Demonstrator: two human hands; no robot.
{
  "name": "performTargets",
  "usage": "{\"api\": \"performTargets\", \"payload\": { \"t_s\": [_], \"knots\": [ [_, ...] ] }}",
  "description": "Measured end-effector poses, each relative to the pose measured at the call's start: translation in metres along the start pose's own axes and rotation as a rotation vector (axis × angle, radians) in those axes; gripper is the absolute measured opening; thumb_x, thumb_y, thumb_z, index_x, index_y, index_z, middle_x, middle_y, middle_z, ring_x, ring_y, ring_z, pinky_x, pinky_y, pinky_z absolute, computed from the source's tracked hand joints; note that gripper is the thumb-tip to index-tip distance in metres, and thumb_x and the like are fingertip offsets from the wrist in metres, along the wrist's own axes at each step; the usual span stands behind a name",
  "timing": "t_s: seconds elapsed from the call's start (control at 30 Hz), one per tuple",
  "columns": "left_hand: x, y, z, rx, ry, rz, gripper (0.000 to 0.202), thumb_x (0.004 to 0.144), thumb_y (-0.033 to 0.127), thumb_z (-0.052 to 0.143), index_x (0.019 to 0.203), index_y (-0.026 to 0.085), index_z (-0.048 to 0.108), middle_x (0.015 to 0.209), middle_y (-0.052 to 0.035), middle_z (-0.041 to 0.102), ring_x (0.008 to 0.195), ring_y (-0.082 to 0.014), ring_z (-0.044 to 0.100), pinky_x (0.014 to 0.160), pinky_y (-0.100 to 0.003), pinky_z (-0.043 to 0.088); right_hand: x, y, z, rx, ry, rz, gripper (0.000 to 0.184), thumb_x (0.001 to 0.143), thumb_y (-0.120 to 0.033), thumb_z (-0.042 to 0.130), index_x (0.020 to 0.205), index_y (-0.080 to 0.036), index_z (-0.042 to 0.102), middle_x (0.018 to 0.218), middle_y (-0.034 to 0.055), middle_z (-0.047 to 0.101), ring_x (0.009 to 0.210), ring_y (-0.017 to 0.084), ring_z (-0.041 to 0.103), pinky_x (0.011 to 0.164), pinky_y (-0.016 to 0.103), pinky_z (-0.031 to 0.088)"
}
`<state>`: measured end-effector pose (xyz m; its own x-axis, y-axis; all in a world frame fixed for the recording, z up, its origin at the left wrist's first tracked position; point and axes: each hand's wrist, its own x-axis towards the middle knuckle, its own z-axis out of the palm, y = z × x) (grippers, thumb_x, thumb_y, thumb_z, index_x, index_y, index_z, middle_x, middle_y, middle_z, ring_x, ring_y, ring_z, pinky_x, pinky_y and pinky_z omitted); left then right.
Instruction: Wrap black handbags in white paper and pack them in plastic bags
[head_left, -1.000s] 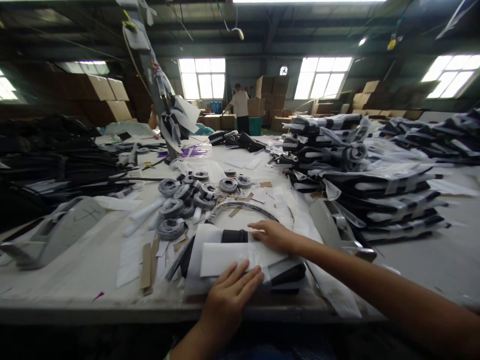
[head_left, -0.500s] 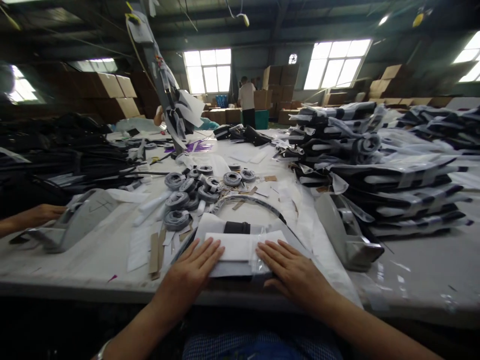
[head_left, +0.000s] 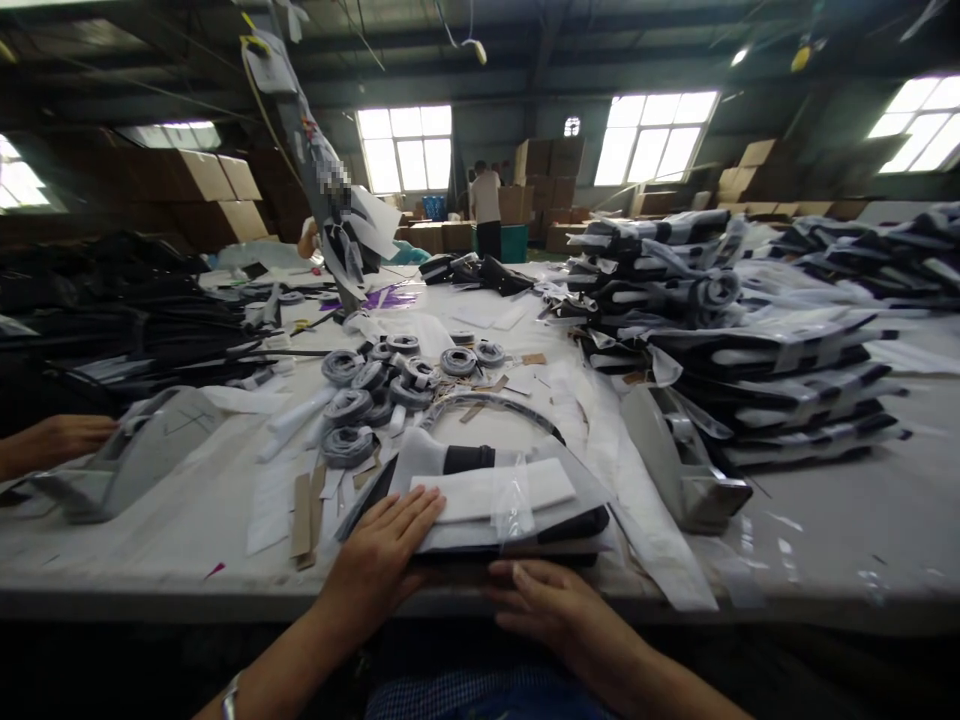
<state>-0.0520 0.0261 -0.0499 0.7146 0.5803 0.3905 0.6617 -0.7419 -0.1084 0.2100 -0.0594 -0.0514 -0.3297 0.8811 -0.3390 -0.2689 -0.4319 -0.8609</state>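
Observation:
A flat packet (head_left: 495,495), white card over dark fabric inside a clear plastic bag, lies at the near edge of the table (head_left: 825,540). My left hand (head_left: 379,560) rests flat on the packet's left end with fingers stretched out. My right hand (head_left: 551,605) sits at the table's front edge just below the packet, fingers extended and touching its near side. Neither hand grips anything.
A tall stack of bagged dark items (head_left: 750,340) fills the right side. Grey tape dispensers stand at right (head_left: 679,460) and left (head_left: 135,455), another person's hand (head_left: 56,440) beside the left one. Several grey tape rolls (head_left: 375,390) lie mid-table. A person stands far back among cardboard boxes.
My right hand slid off the top of the packet down to the table's front edge. The left hand stayed on the packet's left end. The camera tilted slightly.

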Motion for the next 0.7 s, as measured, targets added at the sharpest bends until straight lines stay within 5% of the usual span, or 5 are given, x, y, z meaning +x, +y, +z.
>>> {"api": "performTargets", "payload": {
  "t_s": [0.23, 0.37, 0.5, 0.6, 0.7],
  "knots": [
    [0.001, -0.005, 0.003, 0.007, 0.075, -0.063, 0.076, 0.080, 0.040, 0.075, 0.145, 0.018, 0.042, 0.138, -0.0145, 0.060, 0.121, -0.0308, 0.061, 0.099, -0.041, 0.049, -0.001, -0.006, 0.022, 0.079, -0.022, -0.155, 0.026, 0.072, -0.042, 0.083, 0.090, -0.024, 0.078, 0.148, 0.0066, 0.051, 0.143, 0.030, 0.038, 0.119, 0.046, 0.023],
    [0.000, -0.004, 0.008, 0.043, 0.129, -0.279, 0.075, 0.080, 0.030, 0.074, 0.146, 0.018, 0.039, 0.131, -0.0132, 0.064, 0.106, -0.0282, 0.068, 0.090, -0.036, 0.053, 0.010, -0.020, 0.031, -0.075, -0.128, -0.322, 0.022, 0.083, -0.042, 0.075, 0.098, -0.026, 0.078, 0.159, 0.0048, 0.036, 0.144, 0.028, 0.035, 0.117, 0.043, 0.027],
    [0.000, -0.002, 0.012, 0.096, 0.100, -0.515, 0.068, 0.084, 0.026, 0.069, 0.146, 0.023, 0.042, 0.115, -0.0080, 0.073, 0.085, -0.0245, 0.073, 0.070, -0.030, 0.054, 0.025, -0.037, 0.010, -0.626, -0.080, -0.529, 0.029, 0.090, -0.035, 0.066, 0.116, -0.025, 0.072, 0.151, 0.0082, 0.048, 0.140, 0.027, 0.043, 0.115, 0.044, 0.033],
    [0.001, 0.000, 0.013, 0.086, 0.072, -0.589, 0.067, 0.086, 0.027, 0.068, 0.148, 0.026, 0.042, 0.116, -0.0058, 0.073, 0.081, -0.0235, 0.073, 0.063, -0.028, 0.053, 0.031, -0.042, -0.027, -1.241, 0.182, -0.676, 0.035, 0.093, -0.022, 0.058, 0.127, -0.020, 0.066, 0.136, 0.0116, 0.062, 0.139, 0.029, 0.043, 0.119, 0.051, 0.025],
    [0.002, 0.002, 0.013, 0.066, 0.079, -0.622, 0.066, 0.086, 0.027, 0.069, 0.147, 0.028, 0.043, 0.119, -0.0051, 0.072, 0.084, -0.0233, 0.073, 0.062, -0.027, 0.052, 0.031, -0.040, -0.066, -1.609, 0.430, -0.579, 0.043, 0.089, -0.025, 0.065, 0.130, -0.012, 0.062, 0.138, 0.0189, 0.059, 0.138, 0.037, 0.044, 0.116, 0.058, 0.027]
  ]
}}
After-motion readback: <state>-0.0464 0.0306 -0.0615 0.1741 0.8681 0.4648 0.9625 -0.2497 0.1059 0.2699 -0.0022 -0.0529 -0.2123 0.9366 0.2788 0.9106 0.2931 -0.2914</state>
